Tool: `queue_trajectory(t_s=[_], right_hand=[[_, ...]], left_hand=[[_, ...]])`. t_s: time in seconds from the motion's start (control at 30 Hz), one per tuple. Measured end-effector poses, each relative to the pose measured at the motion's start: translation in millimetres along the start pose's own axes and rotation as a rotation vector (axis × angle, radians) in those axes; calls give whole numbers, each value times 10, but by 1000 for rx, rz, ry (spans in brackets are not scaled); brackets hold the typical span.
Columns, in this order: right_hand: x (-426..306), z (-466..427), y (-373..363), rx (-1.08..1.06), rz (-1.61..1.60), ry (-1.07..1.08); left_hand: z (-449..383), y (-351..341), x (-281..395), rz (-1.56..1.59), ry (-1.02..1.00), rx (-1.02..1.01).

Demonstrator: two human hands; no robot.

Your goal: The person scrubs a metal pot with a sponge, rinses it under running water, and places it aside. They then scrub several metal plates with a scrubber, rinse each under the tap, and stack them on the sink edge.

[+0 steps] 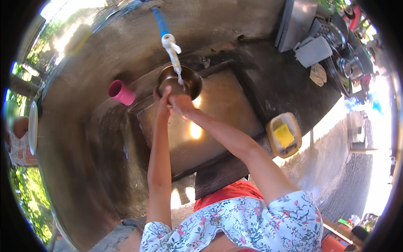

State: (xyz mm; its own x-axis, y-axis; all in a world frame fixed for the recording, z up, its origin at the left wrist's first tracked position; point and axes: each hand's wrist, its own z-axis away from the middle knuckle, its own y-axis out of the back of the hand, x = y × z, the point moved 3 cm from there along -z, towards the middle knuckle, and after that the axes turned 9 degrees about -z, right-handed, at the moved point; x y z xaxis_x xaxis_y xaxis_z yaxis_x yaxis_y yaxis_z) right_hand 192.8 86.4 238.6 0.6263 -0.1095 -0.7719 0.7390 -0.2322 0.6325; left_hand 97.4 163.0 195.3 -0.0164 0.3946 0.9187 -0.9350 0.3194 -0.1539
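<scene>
A brownish metal pot (195, 82) is tilted under a white plastic tap (170, 44), and water (179, 75) runs from the spout into it. My left hand (163, 102) grips the pot's near left side, its fingers partly hidden. Beside it, close enough to touch, my right hand (182, 104) is curled at the pot's near edge; its fingertips cannot be seen. Below both hands lies a square concrete sink basin (252, 97) holding cloudy water (217, 119) with bright sun glare on it.
A pink plastic cup (121, 92) stands left of the basin. On the right, a yellow sponge (283, 135) sits in a plastic tub (274, 149). Metal pans, a grater and a grey pitcher (313, 52) crowd the far right counter. A blue pipe (160, 21) feeds the tap. A person (20, 141) is at far left.
</scene>
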Motion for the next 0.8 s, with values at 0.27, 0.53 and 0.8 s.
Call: queue_trajectory(t_s=[0.27,0.53,0.8], right_hand=[[240,-213,24,-43,36,-4],[265,10,475,321,504,306],[760,-103,372,334,-155,-437]], left_hand=[[28,27,-315,549,133,-189],[183,98,-239,392,138,-118],[412,120,252,22,116,47]])
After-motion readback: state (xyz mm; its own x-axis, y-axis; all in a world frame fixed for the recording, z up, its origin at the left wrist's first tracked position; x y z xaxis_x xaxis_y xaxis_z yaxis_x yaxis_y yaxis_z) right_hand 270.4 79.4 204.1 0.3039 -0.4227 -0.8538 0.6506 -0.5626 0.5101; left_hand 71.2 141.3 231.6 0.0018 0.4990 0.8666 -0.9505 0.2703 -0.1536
